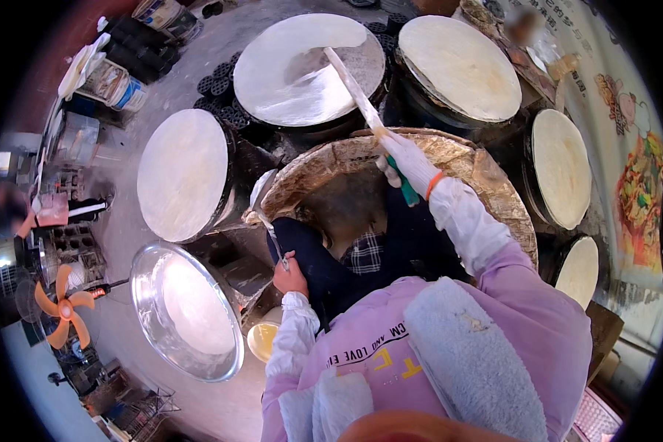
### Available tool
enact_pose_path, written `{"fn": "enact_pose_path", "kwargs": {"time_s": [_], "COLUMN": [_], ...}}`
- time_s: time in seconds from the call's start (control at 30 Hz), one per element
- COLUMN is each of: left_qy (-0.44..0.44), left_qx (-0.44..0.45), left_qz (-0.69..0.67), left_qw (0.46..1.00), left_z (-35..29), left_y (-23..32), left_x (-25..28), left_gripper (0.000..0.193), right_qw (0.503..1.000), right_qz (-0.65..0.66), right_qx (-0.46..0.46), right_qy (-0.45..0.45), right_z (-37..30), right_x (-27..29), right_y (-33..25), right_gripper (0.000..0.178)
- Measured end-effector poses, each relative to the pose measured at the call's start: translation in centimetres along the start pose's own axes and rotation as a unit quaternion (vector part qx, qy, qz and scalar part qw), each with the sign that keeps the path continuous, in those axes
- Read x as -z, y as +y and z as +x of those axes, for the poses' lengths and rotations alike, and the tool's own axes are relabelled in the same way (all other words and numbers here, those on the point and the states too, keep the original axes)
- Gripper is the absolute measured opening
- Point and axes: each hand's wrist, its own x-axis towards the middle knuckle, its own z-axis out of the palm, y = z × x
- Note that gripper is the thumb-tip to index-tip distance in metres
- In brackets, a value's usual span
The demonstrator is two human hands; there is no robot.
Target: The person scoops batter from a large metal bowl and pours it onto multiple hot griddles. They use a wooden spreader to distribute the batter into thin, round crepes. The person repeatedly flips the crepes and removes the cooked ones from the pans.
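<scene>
My right hand (411,166), in a white glove with green on it and an orange band at the wrist, is closed round a long, flat, pale wooden spreader (355,90). The spreader's far end lies over a round griddle (311,124) at the far middle. White batter (272,70) covers much of that griddle, with a thinner greyish patch by the spreader. My bare left hand (290,275) grips the thin handle of a metal ladle (262,187) above my left thigh. The ladle's head is beside the left end of a curved, foil-like covered rim (331,156).
More griddles with pale rounds stand around me: left (182,175), far right (460,68), right (561,169) and near right (578,272). A large metal basin (232,361) of white batter and a yellow container (263,339) are at left. Black briquettes (219,82) lie behind; an orange fan (65,309) stands left.
</scene>
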Motion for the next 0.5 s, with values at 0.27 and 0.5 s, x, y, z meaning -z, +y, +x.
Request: {"fn": "enact_pose_path", "kwargs": {"time_s": [0.27,0.5], "left_qy": [-0.006,-0.015], "left_qx": [0.009,-0.011], "left_qz": [0.028,0.040], "left_qw": [1.000,0.999], "left_z": [0.8,0.4], "left_y": [1.9,3.0], "left_x": [-1.0,-1.6], "left_gripper": [0.022,0.023], "right_qw": [0.981,0.975], "right_qz": [-0.184,-0.215], "right_qx": [0.035,0.027], "right_qy": [0.046,-0.057], "right_z": [-3.9,-3.1], "right_x": [-1.0,4.5], "right_y": [1.6,-4.4], "right_gripper": [0.052,0.054]}}
